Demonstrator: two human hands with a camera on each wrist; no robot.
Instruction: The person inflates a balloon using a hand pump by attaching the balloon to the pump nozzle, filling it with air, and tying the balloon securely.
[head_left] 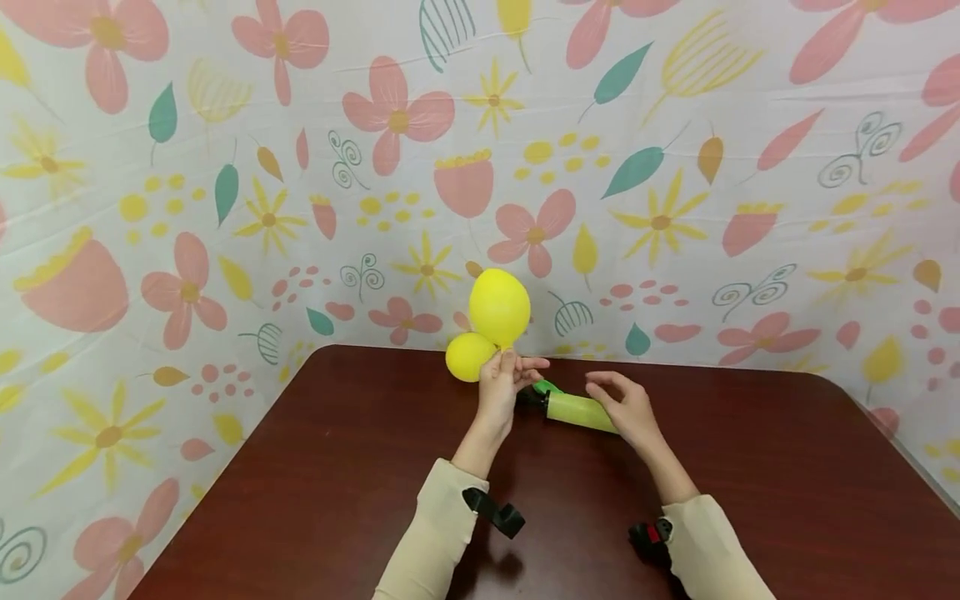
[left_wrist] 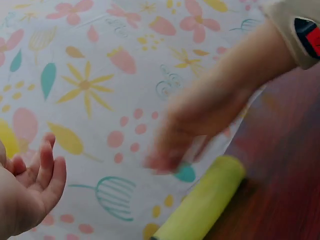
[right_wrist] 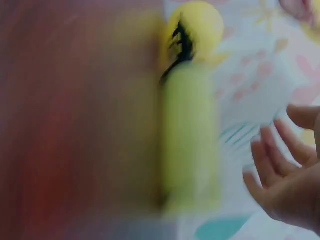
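I'm watching the left hand (head_left: 502,390) pinching a puffed-up yellow balloon (head_left: 499,307) by its neck, kinda blocking a second yellow balloon (head_left: 467,358) behind. The right hand (head_left: 628,408) is hovering, fingers loose, by a lime hand pump (head_left: 576,412); a green bit (head_left: 546,387) is peeking out.
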